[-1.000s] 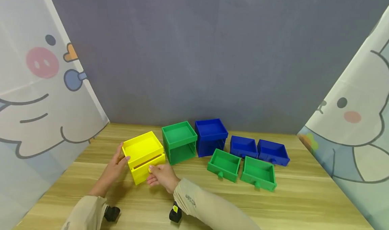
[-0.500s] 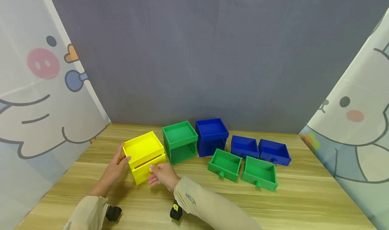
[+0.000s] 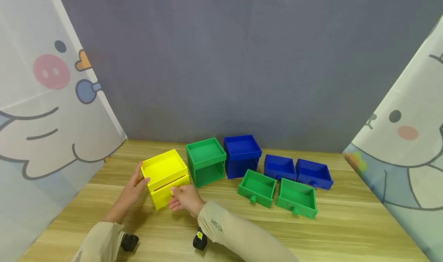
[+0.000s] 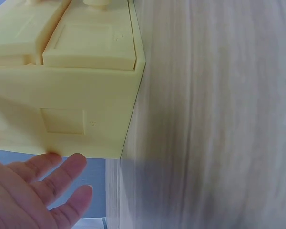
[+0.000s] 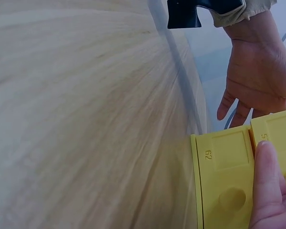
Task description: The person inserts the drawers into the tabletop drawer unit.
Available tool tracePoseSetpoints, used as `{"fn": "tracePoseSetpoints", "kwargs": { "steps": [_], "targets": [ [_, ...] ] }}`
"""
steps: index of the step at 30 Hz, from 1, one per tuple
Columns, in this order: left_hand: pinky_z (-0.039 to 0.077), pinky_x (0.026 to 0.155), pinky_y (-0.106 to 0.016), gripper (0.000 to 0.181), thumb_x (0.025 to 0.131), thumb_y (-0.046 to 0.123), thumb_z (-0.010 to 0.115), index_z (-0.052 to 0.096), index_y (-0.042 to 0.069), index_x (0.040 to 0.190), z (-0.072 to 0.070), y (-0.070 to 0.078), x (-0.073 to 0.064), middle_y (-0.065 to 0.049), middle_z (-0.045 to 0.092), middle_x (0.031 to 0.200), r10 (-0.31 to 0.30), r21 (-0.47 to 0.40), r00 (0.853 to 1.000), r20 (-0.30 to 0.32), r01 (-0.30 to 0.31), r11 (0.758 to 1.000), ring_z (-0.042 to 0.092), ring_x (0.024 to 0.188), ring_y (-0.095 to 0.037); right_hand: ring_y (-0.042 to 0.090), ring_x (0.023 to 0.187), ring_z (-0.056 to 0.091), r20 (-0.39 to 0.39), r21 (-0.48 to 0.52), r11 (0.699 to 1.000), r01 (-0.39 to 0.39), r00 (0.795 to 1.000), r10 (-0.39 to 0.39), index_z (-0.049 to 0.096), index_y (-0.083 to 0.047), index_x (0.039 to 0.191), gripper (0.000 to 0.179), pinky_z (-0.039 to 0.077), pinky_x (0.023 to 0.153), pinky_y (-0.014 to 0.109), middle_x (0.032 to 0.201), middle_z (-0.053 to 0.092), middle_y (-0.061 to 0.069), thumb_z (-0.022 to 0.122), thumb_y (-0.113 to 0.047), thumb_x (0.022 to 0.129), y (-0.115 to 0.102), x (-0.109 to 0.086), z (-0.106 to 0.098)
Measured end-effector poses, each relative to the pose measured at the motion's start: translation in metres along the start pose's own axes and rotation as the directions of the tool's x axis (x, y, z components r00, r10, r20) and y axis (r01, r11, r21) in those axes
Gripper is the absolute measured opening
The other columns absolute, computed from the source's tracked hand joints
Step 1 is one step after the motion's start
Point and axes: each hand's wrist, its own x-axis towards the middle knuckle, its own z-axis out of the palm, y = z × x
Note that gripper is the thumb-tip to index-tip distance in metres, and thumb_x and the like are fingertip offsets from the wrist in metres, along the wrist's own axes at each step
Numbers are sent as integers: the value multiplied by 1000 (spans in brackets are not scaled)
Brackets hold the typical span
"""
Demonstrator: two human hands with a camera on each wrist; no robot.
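Note:
In the head view, a yellow drawer cabinet (image 3: 164, 169) stands on the left of the table. Its left side is held by my left hand (image 3: 133, 187), thumb at the top front edge and fingers toward the back. Two yellow drawers sit in it, one above the other; the upper drawer (image 4: 19, 28) juts out slightly past the lower drawer (image 4: 93, 38) in the left wrist view. My right hand (image 3: 187, 200) pinches the knob on the upper drawer's front, one finger lying against that front in the right wrist view. The lower knob (image 5: 232, 199) is untouched.
A green cabinet (image 3: 205, 153) and a blue cabinet (image 3: 242, 146) stand with hollow fronts behind and right of the yellow one. Two green drawers (image 3: 257, 187) and two blue drawers (image 3: 279, 166) lie farther right. A grey backdrop (image 3: 221, 62) closes the far side.
The upper yellow drawer has slid a little deeper into the cabinet, narrowing the gap above its front. Both hands keep nearly the same place.

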Motion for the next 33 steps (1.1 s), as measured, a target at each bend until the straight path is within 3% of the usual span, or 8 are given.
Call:
{"fn": "tracePoseSetpoints", "kwargs": {
  "steps": [12,24,30,33],
  "targets": [
    [21,102,-65,71,104,16,36,-17,8,151,0,-1,-1,-41,1,149,12,-16,1000,0,-12,1000,16,133,-57,17,57,65,-18,3,1000,-6,1000,6,63,6,82,29,55,56,30,65,65,11,53,-14,99,3,6,4],
    [22,102,-66,71,105,24,35,-17,14,151,0,0,-2,-42,8,147,-38,26,999,4,38,999,18,133,-57,18,59,66,-17,10,1000,3,1000,-3,65,8,84,29,55,57,30,67,66,12,54,-15,99,1,6,2],
    [21,102,-66,71,105,27,36,-17,17,152,-2,0,-1,-39,6,150,-70,61,998,5,70,996,18,134,-56,11,56,62,41,69,993,-97,995,94,65,7,90,30,55,59,27,67,65,7,57,-21,98,-3,5,-9],
    [23,101,-66,72,105,31,36,-16,18,152,-4,0,0,-38,10,149,-80,107,997,2,80,991,22,132,-56,9,54,60,71,68,991,-111,992,106,65,6,95,27,55,58,25,67,64,6,58,-20,97,-3,2,-18]
  ]
}}
